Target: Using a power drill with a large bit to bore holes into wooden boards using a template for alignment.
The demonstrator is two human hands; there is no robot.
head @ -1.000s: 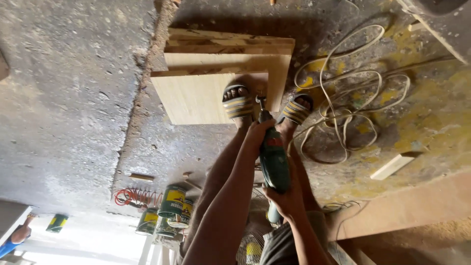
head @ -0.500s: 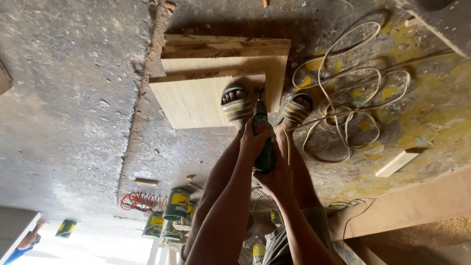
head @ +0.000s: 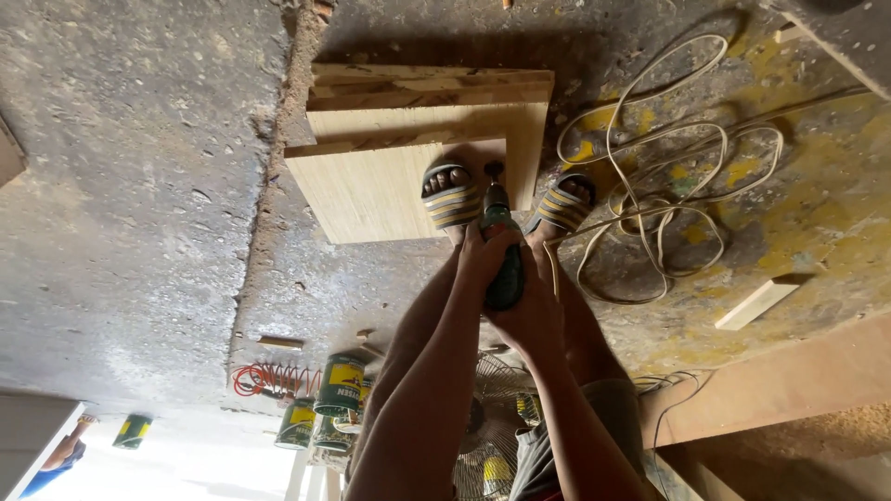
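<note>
Head view: left hand (head: pixel 487 249) and right hand (head: pixel 531 311) were both closed around a green power drill (head: pixel 502 252), bit at 12 o'clock, touching the plywood board (head: pixel 371 190). Sandalled feet (head: pixel 452 197) pinned the board. White cord (head: pixel 664 176) lay at 2 o'clock. Judgement: keep the drill square and the pressure steady.

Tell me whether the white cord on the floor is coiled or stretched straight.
Loosely coiled: the white cord lies in several overlapping loops on the floor.
</note>
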